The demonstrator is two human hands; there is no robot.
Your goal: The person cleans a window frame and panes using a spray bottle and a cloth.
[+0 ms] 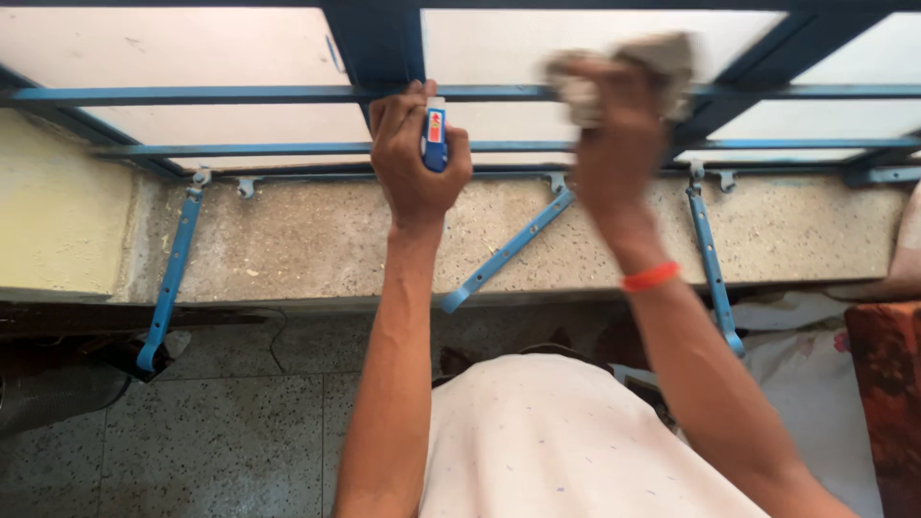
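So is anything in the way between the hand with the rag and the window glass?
Nothing visible blocks it. The right hand presses the crumpled rag up at the frosted pane, beside the blue window frame. The left hand holds a small blue bottle.

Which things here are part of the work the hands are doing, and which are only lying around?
In use:
- small blue bottle, gripped in the left hand
- crumpled cloth, held by the right hand, blurred
- blue window frame with frosted panes

Just there:
- stone sill
- blue window stays resting on the sill
- patterned fabric at the right edge
- speckled floor
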